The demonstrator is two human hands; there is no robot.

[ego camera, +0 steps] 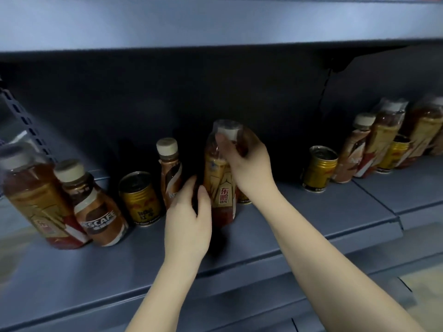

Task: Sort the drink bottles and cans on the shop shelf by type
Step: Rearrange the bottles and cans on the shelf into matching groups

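Fingers (221,142) of my right hand (247,161) are clamped around the neck and shoulder of the tall energy-drink bottle (221,188), thumb on the near side just under the white cap (227,131), the other digits wrapped behind where I cannot see them. My left hand (189,216) sits lower, thumb pressed against the bottle's gold label and the remaining fingers curled toward its left side; whether they actually grip it or only rest there I cannot tell. The bottle stands upright near the middle of the grey shelf (311,216), holding dark amber liquid under a clear plastic wrap at the top, with a gold and red label carrying Chinese characters. Behind its base a sliver of another gold can peeks out, mostly hidden by my right wrist. Just left, a small coffee bottle (170,168) is partly covered by my left hand, then a gold can (141,198), a Nescafe bottle (98,207) and a second tall bottle (40,202), blurred and leaning at the frame edge. To the right, well apart, stands a lone gold can (318,171), then a crowded cluster of bottles and a can (395,144), overlapping, stretched by the lens and cut off at the edge.
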